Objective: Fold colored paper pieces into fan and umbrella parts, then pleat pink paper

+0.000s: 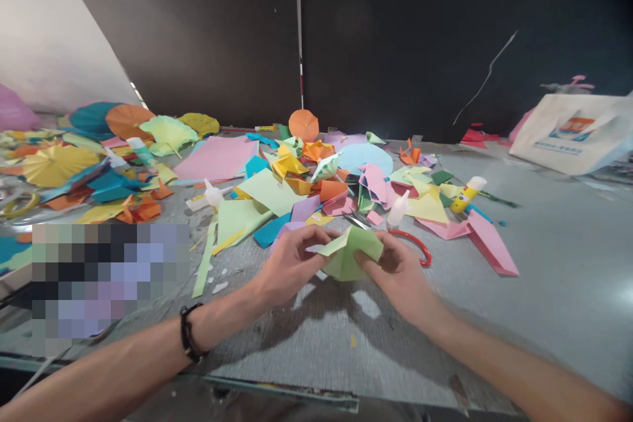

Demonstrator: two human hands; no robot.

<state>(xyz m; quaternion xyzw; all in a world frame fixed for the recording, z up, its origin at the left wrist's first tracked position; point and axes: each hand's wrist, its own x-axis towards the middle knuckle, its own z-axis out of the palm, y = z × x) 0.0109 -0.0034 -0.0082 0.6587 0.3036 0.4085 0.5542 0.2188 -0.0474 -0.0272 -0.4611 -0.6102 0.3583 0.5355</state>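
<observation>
L hand [297, 260] pinching one edge of the green sheet [346, 262], R hand [403, 273] gripping the other w/ its thumb on the face; both hands grasping, neither free, and the sheet's held up in front of the body, just above the near side of the table [558, 231]. Progress, approx.: creases in, sheet bent up like a shallow tent, so shaping looks part-done; it's not lying flat or set down, and no. of folds left can't be told. Behind it, lots of cut and folded work's already lying about. Count time: 2 hands, 1 sheet in them, 1 bracelet [192, 333] on L wrist. Red handle [424, 249], 1, just beside R hand, w/ blades [355, 219] near, prob. one pair of scissors. Bottles [214, 196], 2 clear nr centre, poss. a 3rd further L. Yellow glue stick [467, 194], 1 on the R. Pleated fans [62, 165], approx. 5 on the L. Blue disc [366, 159], 1. White bag [548, 145], 1, far R. Scraps [267, 191] overlap too much, no exact no. poss.
</observation>
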